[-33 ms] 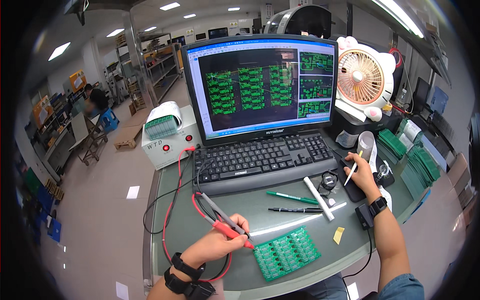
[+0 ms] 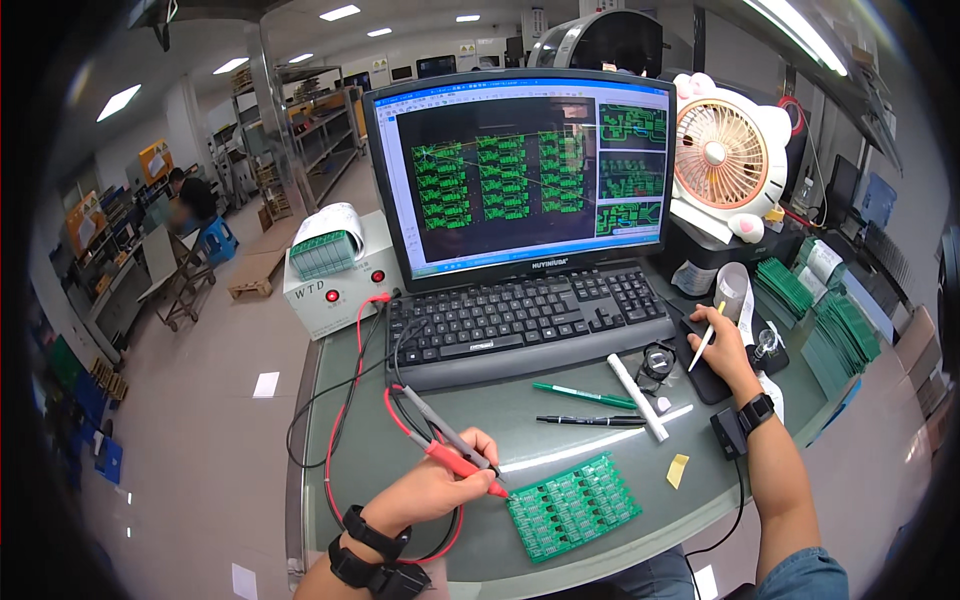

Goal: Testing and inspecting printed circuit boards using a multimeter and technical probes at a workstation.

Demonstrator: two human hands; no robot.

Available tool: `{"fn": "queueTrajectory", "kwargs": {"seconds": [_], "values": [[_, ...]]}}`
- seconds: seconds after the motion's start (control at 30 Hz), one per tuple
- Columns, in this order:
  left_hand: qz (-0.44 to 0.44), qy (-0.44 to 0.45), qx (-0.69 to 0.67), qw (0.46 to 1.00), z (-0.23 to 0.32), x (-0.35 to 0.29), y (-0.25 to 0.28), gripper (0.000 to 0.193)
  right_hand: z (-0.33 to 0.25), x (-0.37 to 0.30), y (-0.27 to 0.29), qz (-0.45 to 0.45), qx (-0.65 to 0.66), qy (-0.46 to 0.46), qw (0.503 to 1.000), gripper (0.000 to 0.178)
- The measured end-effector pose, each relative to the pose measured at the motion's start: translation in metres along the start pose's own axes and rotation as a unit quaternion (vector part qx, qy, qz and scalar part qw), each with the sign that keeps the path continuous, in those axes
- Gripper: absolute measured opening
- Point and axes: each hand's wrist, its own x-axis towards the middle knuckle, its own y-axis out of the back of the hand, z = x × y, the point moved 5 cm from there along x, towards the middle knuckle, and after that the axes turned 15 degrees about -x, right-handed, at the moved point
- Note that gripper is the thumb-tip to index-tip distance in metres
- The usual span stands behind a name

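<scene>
My left hand (image 2: 455,482) is closed round two test probes, a red one (image 2: 462,462) and a grey one (image 2: 440,415). The red probe's tip reaches the left edge of a green circuit board panel (image 2: 572,508) lying on the desk; whether it touches is too fine to tell. The grey probe's tip is hidden by my fingers. Over a black mouse pad (image 2: 708,389), my right hand (image 2: 724,347) pinches a slim white pen-like stick (image 2: 706,340) with a yellow end. Beyond the hands, a monitor (image 2: 500,190) shows green board layouts.
A black keyboard (image 2: 530,312) stands before the monitor. Markers, one green (image 2: 585,395), lie right of centre by a yellow paper scrap (image 2: 677,471). A white tester box (image 2: 340,287) sits left, its leads (image 2: 335,440) looping over the desk. Green boards (image 2: 845,330) stand far right near a fan (image 2: 720,150).
On the monitor, the middle small panel at the right now shows a denser green pattern. My hands, the probes and the board have not visibly moved.
</scene>
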Motion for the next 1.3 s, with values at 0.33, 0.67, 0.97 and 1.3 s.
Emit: {"fn": "queueTrajectory", "kwargs": {"seconds": [0.33, 0.67, 0.97, 1.3], "values": [[0.007, 0.006, 0.01, 1.0, -0.001, 0.001, 0.001, 0.016, 0.004, 0.003, -0.003, -0.013, 0.009, -0.001, 1.0, 0.039], [-0.002, -0.016, 0.031, 0.999, 0.006, -0.001, -0.008, 0.019, -0.042, -0.006, 0.048, 0.11, -0.003, 0.038, 0.993, 0.028], [-0.003, -0.027, 0.098, 0.995, 0.001, -0.004, 0.0, 0.02, -0.263, -0.066, 0.075, -0.295, 0.348, 0.247, 0.855, 0.022], [0.009, -0.021, 0.078, 0.997, 0.007, 0.006, -0.007, 0.029, -0.308, -0.054, 0.012, -0.283, 0.323, 0.263, 0.864, 0.026]]}}
